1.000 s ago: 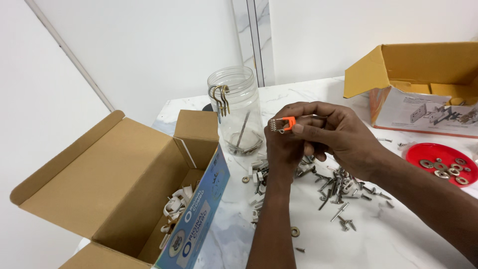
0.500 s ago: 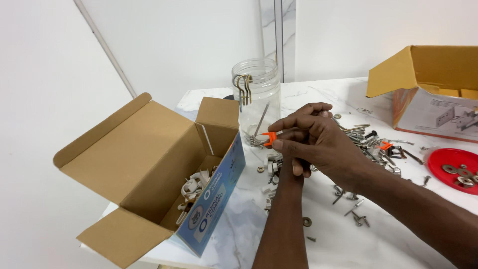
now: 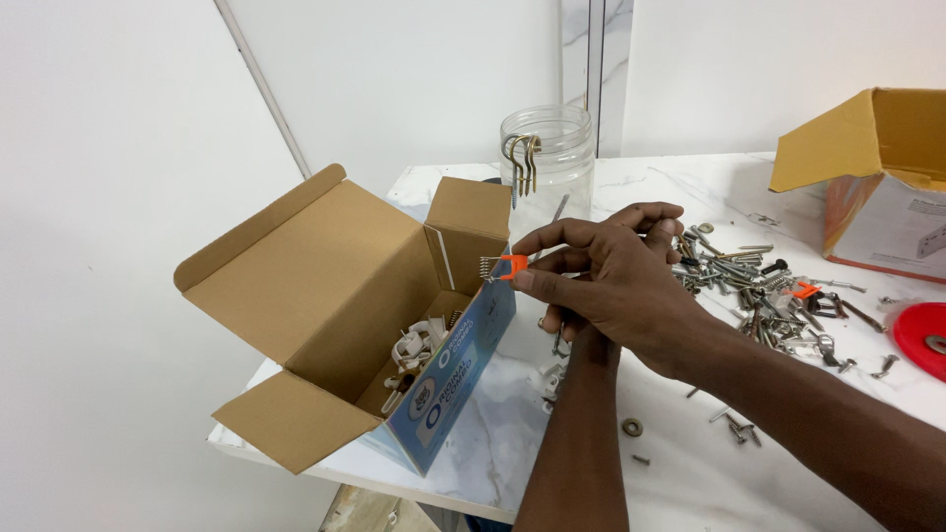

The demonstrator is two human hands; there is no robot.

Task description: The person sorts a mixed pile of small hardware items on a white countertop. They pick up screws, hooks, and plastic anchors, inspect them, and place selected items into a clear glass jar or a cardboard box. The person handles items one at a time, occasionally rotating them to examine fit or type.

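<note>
Right hand (image 3: 621,286) pinching small orange clip (image 3: 511,264) between thumb and forefinger, other fingers loosely curled; metal pins sticking out of clip's left end. Left hand (image 3: 564,327) tucked under right, mostly hidden; cannot tell if holding anything or how far open. Clip held in air just over right edge of open box (image 3: 296,286), not touching it, above box's printed blue side. White clips (image 3: 418,345) lying inside box at bottom.

Step in hand, judging by pose: carrying clip to box mouth, not let go yet. Dropping it in would call for a little more reach left to get past the upright flap, then opening the pinch.

Jar (image 3: 548,163) behind hands, hooks (image 3: 522,163) hung on rim. Screw pile (image 3: 759,281) right of hands on table (image 3: 473,463). Washer (image 3: 632,427) near forearm. Second box (image 3: 877,158) and red lid (image 3: 921,335) far right.
</note>
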